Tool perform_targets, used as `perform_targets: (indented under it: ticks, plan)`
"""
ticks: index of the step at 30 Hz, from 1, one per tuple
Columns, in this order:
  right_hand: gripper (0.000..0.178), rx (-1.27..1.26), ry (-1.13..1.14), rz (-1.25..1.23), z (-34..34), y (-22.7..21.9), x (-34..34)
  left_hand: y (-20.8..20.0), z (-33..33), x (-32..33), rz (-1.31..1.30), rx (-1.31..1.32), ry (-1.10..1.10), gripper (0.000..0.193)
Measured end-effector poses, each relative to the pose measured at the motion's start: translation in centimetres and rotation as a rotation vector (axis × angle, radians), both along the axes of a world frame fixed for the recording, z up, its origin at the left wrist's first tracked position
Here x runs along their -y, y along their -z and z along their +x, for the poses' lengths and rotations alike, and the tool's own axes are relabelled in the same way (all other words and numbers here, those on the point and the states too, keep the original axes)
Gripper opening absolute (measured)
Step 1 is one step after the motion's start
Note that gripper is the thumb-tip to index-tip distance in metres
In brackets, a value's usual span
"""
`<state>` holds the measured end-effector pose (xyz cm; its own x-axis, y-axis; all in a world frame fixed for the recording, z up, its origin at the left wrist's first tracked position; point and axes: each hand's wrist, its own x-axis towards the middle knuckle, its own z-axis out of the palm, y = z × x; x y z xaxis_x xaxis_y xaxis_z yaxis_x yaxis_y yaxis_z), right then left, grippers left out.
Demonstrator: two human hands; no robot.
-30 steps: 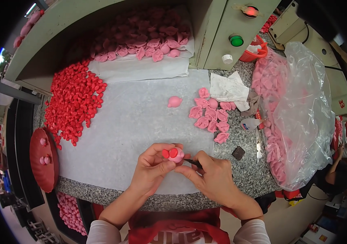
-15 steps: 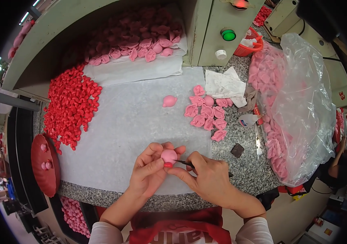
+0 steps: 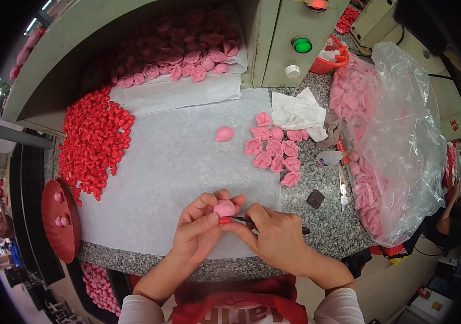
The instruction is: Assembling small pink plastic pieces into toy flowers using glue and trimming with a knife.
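Between the thumb and fingers of my left hand [image 3: 193, 222] sits a rounded pink rubbery piece [image 3: 223, 207]. A small red piece [image 3: 224, 220] is at its near side, touching it. My right hand [image 3: 280, 235] grips a thin dark pointed tool [image 3: 243, 218], whose tip lies where the pink and red pieces meet; its other end pokes out past the knuckles. The right thumb reaches close to the red piece. Ahead on the white sheet [image 3: 176, 156] lies a single pink piece [image 3: 224, 134], and to its right a cluster of folded pink pieces [image 3: 274, 148].
A heap of small red pieces [image 3: 92, 143] lies left, near a red plate [image 3: 52, 232] with several pink-and-red pieces. Pink pieces [image 3: 192, 65] fill the green machine's [image 3: 273, 43] recess. Right are a clear plastic bag [image 3: 403, 135], a small bottle [image 3: 328, 159] and a dark block [image 3: 315, 199].
The tool tip has shifted slightly down and left, to the seam between the pink and red pieces. The pink piece has turned a little in my left hand.
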<state>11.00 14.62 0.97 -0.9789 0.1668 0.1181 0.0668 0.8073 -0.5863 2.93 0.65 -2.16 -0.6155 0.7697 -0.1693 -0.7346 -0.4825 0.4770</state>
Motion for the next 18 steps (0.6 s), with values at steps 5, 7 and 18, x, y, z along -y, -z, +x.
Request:
perform_targets:
  ticks: [5, 7, 18]
  plan:
    - [0.037, -0.031, 0.011, -0.014, -0.12, -0.18, -0.02, -0.01, -0.03, 0.01, 0.01, 0.003, 0.01, 0.016]
    - [0.037, -0.034, 0.009, -0.008, -0.1, -0.08, -0.01, 0.1, -0.03, 0.07, 0.009, 0.01, 0.011, 0.016]
    - [0.039, -0.033, 0.009, 0.0, -0.1, -0.04, -0.18, 0.36, -0.05, 0.13, 0.01, 0.027, 0.027, 0.016]
